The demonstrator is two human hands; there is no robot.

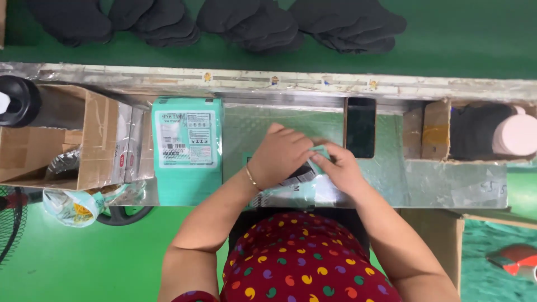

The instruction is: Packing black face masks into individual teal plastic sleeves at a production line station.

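Note:
My left hand [279,154] and my right hand [338,168] meet over a teal plastic packet [291,193] lying on the shiny silver worktop [447,184]. Both hands press and grip the packet's top end, where a dark item [302,174] shows between the fingers. A thin gold bangle sits on my left wrist. Just left of the hands lies a stack of flat teal packets [187,151] with a white label on top.
A black phone [361,127] lies right of my hands. An open cardboard box [56,140] stands at left, a smaller box [442,131] with dark items at right. Several piles of dark socks [251,25] rest on the green belt [464,39] beyond.

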